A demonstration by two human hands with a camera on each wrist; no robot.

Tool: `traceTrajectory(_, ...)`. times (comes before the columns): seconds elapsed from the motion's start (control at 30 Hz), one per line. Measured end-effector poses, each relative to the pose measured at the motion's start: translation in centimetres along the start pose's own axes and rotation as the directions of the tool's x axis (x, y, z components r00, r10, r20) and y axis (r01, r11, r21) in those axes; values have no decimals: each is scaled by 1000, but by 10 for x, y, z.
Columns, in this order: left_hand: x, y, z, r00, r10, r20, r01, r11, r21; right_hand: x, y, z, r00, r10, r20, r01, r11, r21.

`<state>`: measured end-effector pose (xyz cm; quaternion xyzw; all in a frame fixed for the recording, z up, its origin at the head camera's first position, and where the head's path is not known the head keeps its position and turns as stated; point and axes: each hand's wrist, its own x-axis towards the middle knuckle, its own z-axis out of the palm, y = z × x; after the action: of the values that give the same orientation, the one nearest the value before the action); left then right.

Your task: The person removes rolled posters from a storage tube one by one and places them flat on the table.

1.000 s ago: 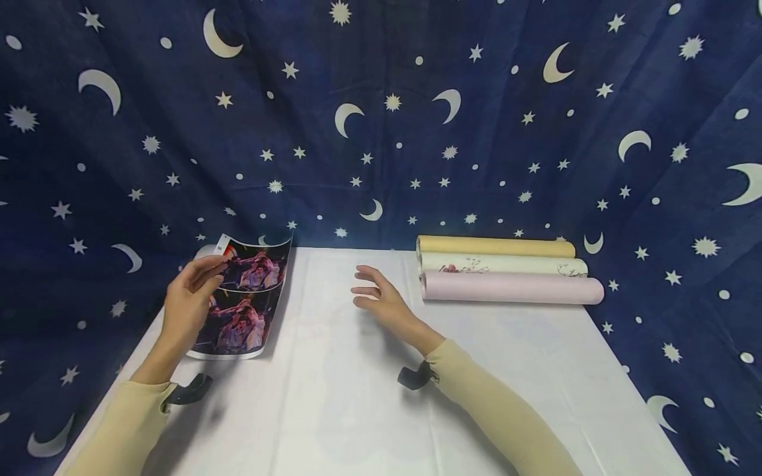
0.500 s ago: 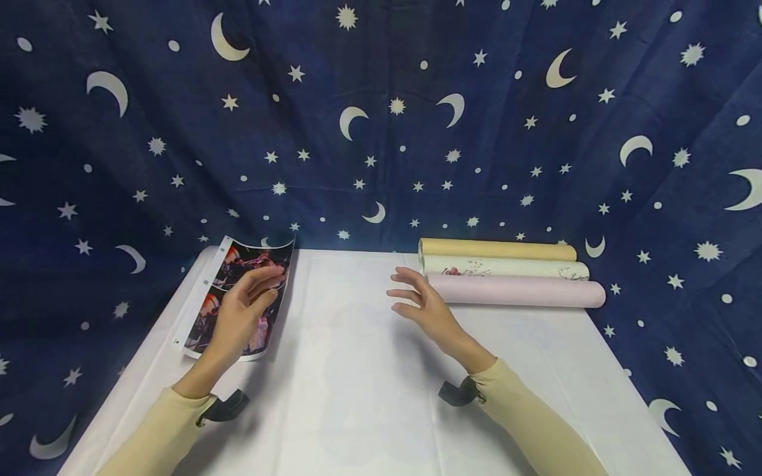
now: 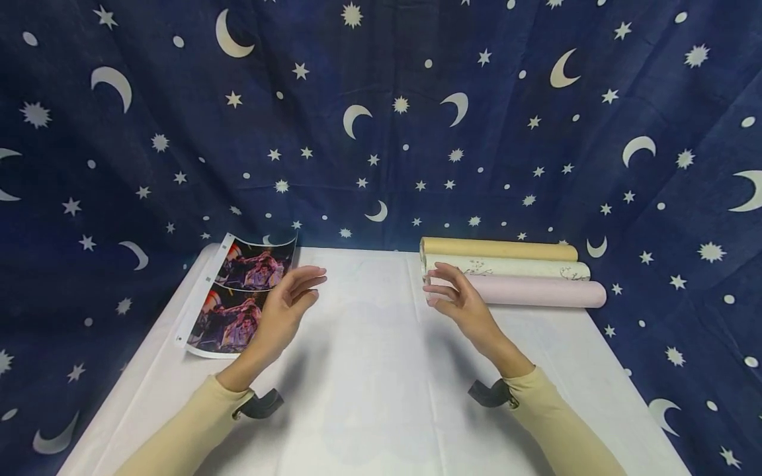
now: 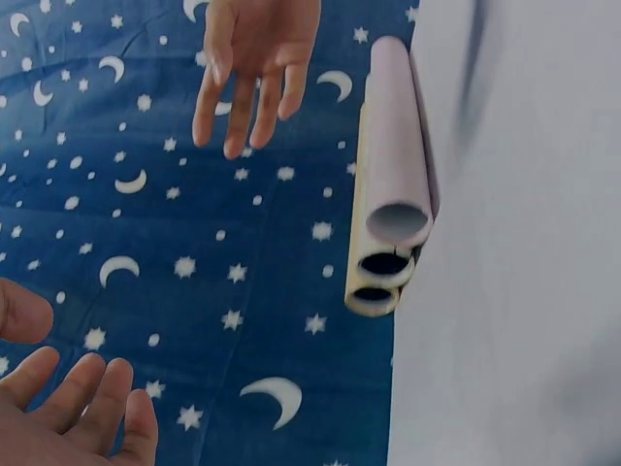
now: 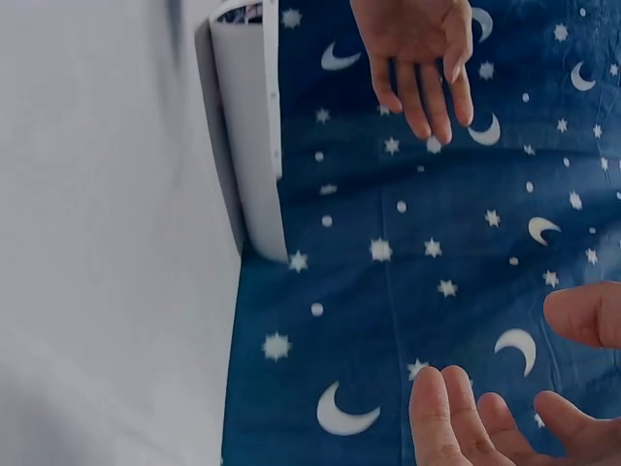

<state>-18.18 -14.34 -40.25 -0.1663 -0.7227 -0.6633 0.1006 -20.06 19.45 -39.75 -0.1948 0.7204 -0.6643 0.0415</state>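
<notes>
My left hand (image 3: 282,314) hovers over the white table, fingers loosely bent and holding nothing. Its wrist overlaps the lower right part of a glossy printed sheet (image 3: 238,317) that shows two dark concert-like pictures and a white strip down its left side. The sheet's right edge curls up; its pale underside (image 5: 247,136) shows in the right wrist view. With nothing in its grasp, my right hand (image 3: 470,314) is raised near the left end of a pink roll (image 3: 536,291). Behind that lie a white roll with a branch print (image 3: 524,268) and a yellow roll (image 3: 506,248).
A white cloth covers the table (image 3: 369,396). Dark blue fabric (image 3: 387,132) with moons and stars hangs behind it and on both sides. The rolls lie at the back right, their open ends facing left, and the sheet is at the back left.
My left hand has moved right from the sheet's left side, uncovering its white strip. My right hand has moved right to the ends of the rolls. Sheet and rolls stay in place.
</notes>
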Motion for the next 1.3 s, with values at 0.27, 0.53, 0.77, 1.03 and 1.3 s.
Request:
traceTrajectory(0.27, 9, -2, 30, 998, -35, 58, 40, 995, -93, -4, 5, -30, 997, -10, -73, 6, 998, -55)
traceTrajectory(0.53, 24, -13, 57, 994, -68, 85, 77, 991, -108, -4, 12, -57, 991, 4, -133, -17, 995, -94)
traceTrajectory(0.77, 40, -23, 83, 990, -130, 52, 135, 984, -118, 1, 23, -80, 977, 55, -204, -93, 979, -182)
traceTrajectory(1.03, 64, -46, 107, 959, -283, 31, 282, 928, -244, 11, 36, -101, 959, 125, -256, -174, 969, -176)
traceTrajectory(1.3, 82, -74, 123, 930, -368, -4, 358, 906, -225, 20, 45, -115, 949, 140, -284, -221, 935, -278)
